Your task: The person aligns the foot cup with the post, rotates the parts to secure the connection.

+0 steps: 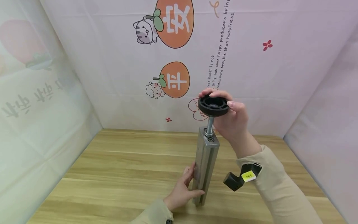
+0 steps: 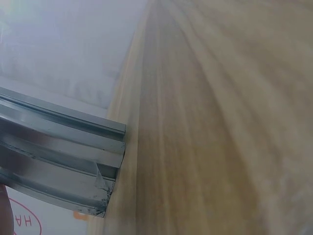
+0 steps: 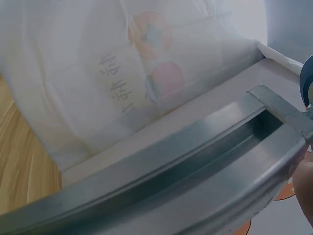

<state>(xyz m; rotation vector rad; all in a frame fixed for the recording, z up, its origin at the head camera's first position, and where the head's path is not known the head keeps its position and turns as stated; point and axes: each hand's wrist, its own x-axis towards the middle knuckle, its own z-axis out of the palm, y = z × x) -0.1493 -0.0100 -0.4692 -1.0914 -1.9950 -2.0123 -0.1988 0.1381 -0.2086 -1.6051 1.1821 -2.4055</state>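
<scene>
A silver aluminium profile (image 1: 205,168) stands nearly upright, its slotted side showing in the right wrist view as a long grooved bar (image 3: 195,166). From its top end plate rises a threaded bolt with a nut, carrying a black round levelling foot (image 1: 213,107). My right hand (image 1: 230,119) grips the foot by its rim, fingers behind and thumb at the right side. Low on the profile, my left hand (image 1: 183,191) holds it between thumb and fingers. In the left wrist view the profile's lower end (image 2: 63,152) meets the table, with a torn scrap of film at its corner.
The wood-grain table (image 1: 120,174) spreads below both hands. A printed white cloth (image 1: 123,71) hangs behind it, with more cloth on the left and right sides. A black wrist camera (image 1: 241,177) juts from the right sleeve beside the profile.
</scene>
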